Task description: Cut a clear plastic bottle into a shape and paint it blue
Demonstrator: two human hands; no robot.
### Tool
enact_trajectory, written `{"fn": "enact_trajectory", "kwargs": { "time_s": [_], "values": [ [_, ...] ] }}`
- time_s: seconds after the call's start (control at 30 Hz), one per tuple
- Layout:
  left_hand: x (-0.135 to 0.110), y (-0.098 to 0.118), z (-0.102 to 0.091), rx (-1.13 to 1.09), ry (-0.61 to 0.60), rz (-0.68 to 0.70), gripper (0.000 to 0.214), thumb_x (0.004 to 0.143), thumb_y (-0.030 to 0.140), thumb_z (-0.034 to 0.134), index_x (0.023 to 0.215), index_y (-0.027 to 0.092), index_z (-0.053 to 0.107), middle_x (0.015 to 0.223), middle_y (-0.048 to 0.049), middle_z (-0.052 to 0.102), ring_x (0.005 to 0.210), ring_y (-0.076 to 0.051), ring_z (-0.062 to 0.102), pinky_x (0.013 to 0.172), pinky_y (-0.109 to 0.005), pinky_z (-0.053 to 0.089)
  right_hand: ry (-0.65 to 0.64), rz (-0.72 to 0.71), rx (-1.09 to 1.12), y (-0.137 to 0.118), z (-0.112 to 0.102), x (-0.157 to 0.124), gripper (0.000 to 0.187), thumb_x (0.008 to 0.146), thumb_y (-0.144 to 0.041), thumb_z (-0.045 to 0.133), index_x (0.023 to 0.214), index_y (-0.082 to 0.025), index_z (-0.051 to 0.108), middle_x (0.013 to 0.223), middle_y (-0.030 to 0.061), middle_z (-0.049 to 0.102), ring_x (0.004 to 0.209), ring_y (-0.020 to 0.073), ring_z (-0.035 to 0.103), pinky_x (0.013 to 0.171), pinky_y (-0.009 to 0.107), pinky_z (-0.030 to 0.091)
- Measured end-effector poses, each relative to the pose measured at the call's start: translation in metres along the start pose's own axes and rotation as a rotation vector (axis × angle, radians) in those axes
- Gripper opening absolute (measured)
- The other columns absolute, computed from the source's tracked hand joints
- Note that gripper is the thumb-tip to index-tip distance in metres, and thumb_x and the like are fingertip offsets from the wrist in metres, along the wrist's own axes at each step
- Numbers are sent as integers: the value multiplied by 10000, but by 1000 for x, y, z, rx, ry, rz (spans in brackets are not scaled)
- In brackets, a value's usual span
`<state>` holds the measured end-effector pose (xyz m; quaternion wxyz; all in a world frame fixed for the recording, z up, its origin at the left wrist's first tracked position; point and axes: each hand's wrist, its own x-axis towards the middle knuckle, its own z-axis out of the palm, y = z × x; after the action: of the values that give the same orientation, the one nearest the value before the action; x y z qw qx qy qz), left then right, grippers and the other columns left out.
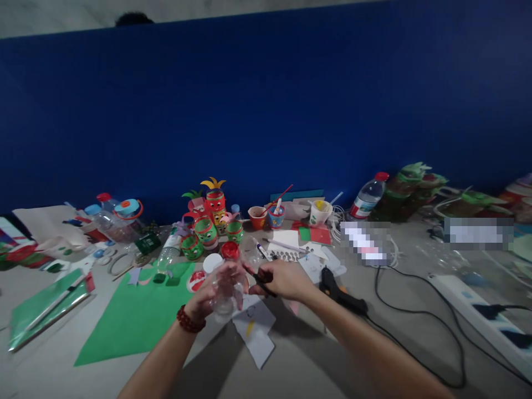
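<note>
My left hand (pixel 216 285) is wrapped round a clear piece of plastic bottle (pixel 224 302) above the table. In my right hand (pixel 282 279) is a pair of black-handled scissors (pixel 262 284), its blades pointing left toward the plastic. Whether the blades touch the plastic I cannot tell. Under the hands lie white paper pieces (pixel 258 338) with small drawings and a yellow mark. A green sheet (pixel 137 316) spreads to the left. Just beyond the hands are an open pot of red paint (pixel 230 250), a white round lid (pixel 213 262) and a red-smeared lid (pixel 196 281).
Behind stand decorated paper-and-bottle cups (pixel 206 231), paint cups (pixel 319 213) and a red-capped bottle (pixel 369 195). A black glue gun (pixel 338 293) lies right of my right hand, its cable near a white power strip (pixel 482 318). A blue partition (pixel 266 105) closes the back.
</note>
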<state>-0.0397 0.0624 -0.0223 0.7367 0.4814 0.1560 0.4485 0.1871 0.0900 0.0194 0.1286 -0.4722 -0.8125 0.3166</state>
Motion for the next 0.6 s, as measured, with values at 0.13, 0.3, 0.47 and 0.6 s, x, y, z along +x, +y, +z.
{"fn": "enact_trajectory", "kwargs": {
  "time_s": [0.13,0.3,0.47,0.6],
  "values": [
    [0,7,8,55,119,95,668,632,610,748,1135,184,637,1164,-146,575,816,-225,591,585,-318,569,-103,-132,134,10,8,5,306,900,-469,598,1012,-187,638,791,-4,726,615,116,637,531,192,423],
    [-5,22,1,30,196,236,708,602,697,718,1114,212,660,1057,-115,581,790,-212,579,510,-269,542,-121,-235,100,33,23,5,321,888,-335,608,1177,-196,591,1012,46,727,664,121,662,575,206,466],
    [-11,23,-3,23,216,198,706,617,658,739,1150,203,653,1107,-131,586,830,-229,588,541,-289,566,-73,-224,-113,43,44,9,224,786,-147,612,997,-176,682,1019,87,713,874,214,650,747,287,448],
    [-12,16,2,19,193,169,677,662,627,732,1169,186,656,1125,-134,586,829,-231,594,549,-303,574,-90,-190,-237,44,56,18,104,784,-161,607,862,-174,674,862,53,706,739,184,623,662,265,415]
  ]
}}
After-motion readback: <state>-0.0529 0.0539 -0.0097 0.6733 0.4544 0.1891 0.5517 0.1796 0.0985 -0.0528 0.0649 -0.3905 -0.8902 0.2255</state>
